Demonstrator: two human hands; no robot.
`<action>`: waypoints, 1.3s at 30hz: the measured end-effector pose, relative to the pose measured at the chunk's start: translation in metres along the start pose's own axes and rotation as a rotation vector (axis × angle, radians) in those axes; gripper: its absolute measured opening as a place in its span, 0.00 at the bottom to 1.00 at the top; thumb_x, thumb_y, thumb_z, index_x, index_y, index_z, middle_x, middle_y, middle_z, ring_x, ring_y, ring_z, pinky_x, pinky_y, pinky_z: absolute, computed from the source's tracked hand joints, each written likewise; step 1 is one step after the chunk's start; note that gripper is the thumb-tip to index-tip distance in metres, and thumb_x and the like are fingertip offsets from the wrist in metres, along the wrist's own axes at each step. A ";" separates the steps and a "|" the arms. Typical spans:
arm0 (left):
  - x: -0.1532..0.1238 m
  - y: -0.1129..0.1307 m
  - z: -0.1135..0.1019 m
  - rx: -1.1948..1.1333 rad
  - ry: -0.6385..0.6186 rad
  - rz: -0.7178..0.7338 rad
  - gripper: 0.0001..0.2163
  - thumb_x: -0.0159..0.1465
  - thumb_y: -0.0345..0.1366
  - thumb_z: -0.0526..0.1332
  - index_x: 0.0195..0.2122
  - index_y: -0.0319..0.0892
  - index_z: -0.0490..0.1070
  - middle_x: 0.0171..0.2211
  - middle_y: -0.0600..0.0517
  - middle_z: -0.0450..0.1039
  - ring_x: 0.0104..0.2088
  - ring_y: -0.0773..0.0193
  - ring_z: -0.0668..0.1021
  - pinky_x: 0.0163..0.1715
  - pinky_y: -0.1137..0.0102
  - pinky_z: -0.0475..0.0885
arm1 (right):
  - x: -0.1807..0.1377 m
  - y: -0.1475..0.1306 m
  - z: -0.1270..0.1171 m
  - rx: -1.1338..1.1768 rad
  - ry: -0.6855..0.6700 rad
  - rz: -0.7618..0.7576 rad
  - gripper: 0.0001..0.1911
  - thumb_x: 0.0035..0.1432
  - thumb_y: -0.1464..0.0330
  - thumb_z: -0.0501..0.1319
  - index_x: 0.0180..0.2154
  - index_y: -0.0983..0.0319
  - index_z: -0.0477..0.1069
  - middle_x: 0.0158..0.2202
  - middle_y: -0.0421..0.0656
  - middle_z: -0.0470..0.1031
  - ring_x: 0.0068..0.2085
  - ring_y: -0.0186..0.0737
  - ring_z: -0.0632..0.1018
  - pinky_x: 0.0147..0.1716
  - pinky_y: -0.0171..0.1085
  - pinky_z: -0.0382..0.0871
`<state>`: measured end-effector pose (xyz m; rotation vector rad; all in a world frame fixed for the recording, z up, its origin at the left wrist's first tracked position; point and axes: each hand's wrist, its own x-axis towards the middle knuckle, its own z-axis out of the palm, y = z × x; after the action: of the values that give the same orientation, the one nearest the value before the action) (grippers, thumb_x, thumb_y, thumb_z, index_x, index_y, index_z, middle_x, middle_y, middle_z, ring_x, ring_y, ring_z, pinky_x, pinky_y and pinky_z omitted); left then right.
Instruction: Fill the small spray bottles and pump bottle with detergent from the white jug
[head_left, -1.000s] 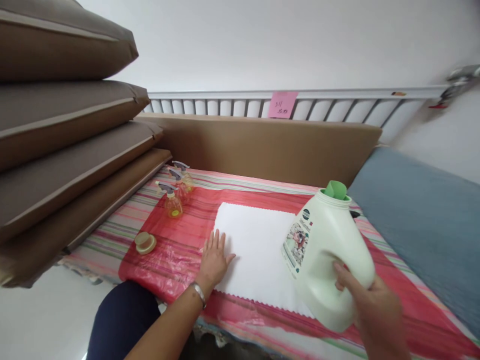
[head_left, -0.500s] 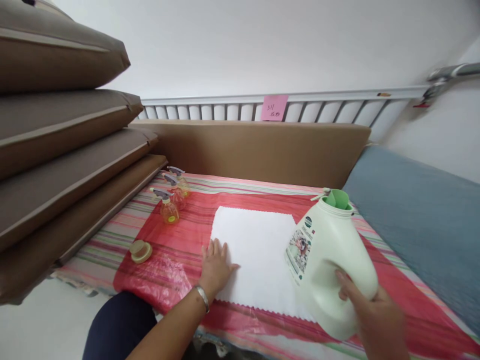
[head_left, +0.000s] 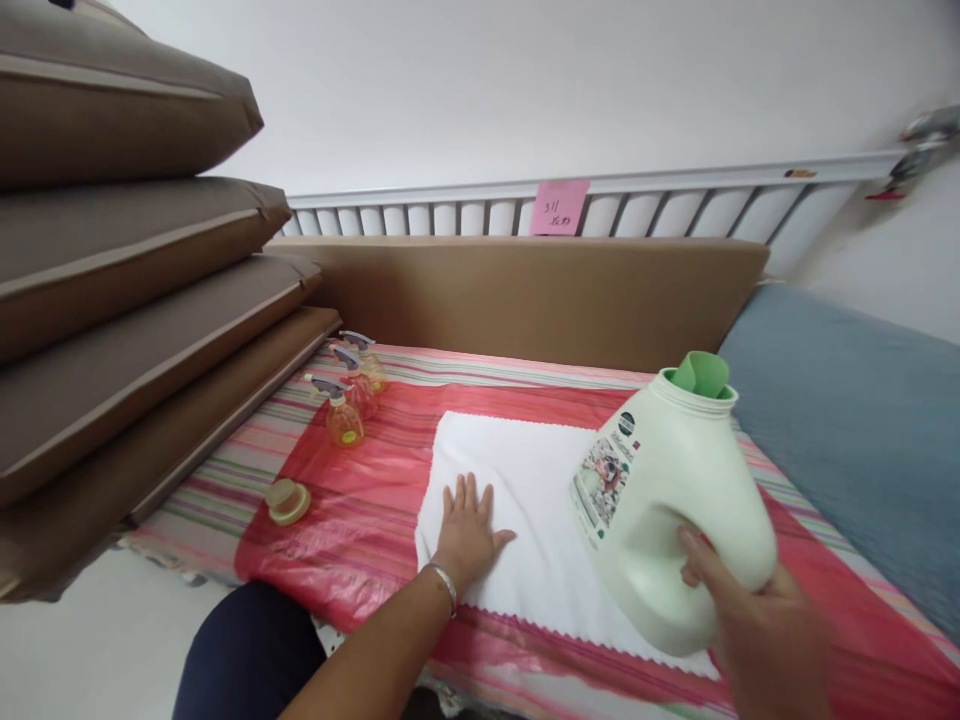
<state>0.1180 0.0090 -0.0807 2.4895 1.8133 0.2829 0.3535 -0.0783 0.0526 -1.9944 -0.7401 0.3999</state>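
Gripping a pale green jug point(head_left: 679, 470) by its handle, your right hand point(head_left: 757, 620) is holding it roughly upright, with its green spout point(head_left: 703, 375) pointing up. No liquid is showing outside it. The jug is covering part of a white cloth's point(head_left: 536, 500) right side from this viewpoint; whether its base is touching the cloth, you cannot tell. Your left hand point(head_left: 466, 540) is lying palm down, fingers spread and grasping nothing, on the left part of that cloth.

What is changing: over the last half second your left hand is shifting inward from the cloth's left edge. Soft creases are now appearing near it, and more of the zigzag near hem is showing below the jug. This is probably leaving the cloth less smooth under your palm.

The cloth is lying on a red plastic sheet point(head_left: 375, 480) over a striped cover point(head_left: 232, 470). Three spray bottles, the nearest bottle point(head_left: 345, 422) holding yellowish liquid, are standing to the left, with a pale round cap point(head_left: 287, 502) lying nearer you.
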 end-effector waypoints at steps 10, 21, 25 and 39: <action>-0.004 0.001 -0.009 -0.031 -0.018 -0.006 0.37 0.61 0.60 0.38 0.64 0.39 0.50 0.65 0.36 0.45 0.65 0.43 0.48 0.60 0.47 0.47 | 0.001 0.007 0.021 -0.080 -0.082 0.014 0.17 0.42 0.52 0.63 0.22 0.59 0.68 0.20 0.42 0.72 0.26 0.45 0.71 0.25 0.39 0.59; -0.017 -0.024 -0.006 -0.011 0.056 -0.030 0.36 0.61 0.59 0.40 0.63 0.39 0.52 0.65 0.39 0.48 0.64 0.45 0.50 0.60 0.49 0.50 | 0.003 0.033 0.022 -0.021 -0.058 -0.032 0.17 0.43 0.52 0.63 0.21 0.59 0.68 0.17 0.40 0.71 0.25 0.43 0.71 0.23 0.37 0.60; -0.026 -0.033 -0.009 0.026 0.064 -0.016 0.34 0.62 0.57 0.42 0.63 0.39 0.53 0.64 0.39 0.50 0.64 0.47 0.52 0.60 0.52 0.52 | 0.005 0.040 0.024 0.010 -0.062 -0.053 0.18 0.42 0.52 0.63 0.19 0.60 0.67 0.17 0.41 0.72 0.23 0.42 0.71 0.22 0.37 0.60; -0.055 -0.042 -0.018 -0.052 0.036 -0.055 0.32 0.62 0.55 0.48 0.62 0.39 0.54 0.64 0.40 0.50 0.64 0.47 0.53 0.60 0.52 0.50 | -0.014 0.016 0.025 0.160 -0.023 -0.062 0.17 0.42 0.55 0.65 0.17 0.61 0.67 0.16 0.39 0.70 0.20 0.40 0.69 0.20 0.37 0.61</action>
<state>0.0589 -0.0311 -0.0753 2.4106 1.8594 0.3698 0.3343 -0.0764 0.0258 -1.8153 -0.7590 0.4323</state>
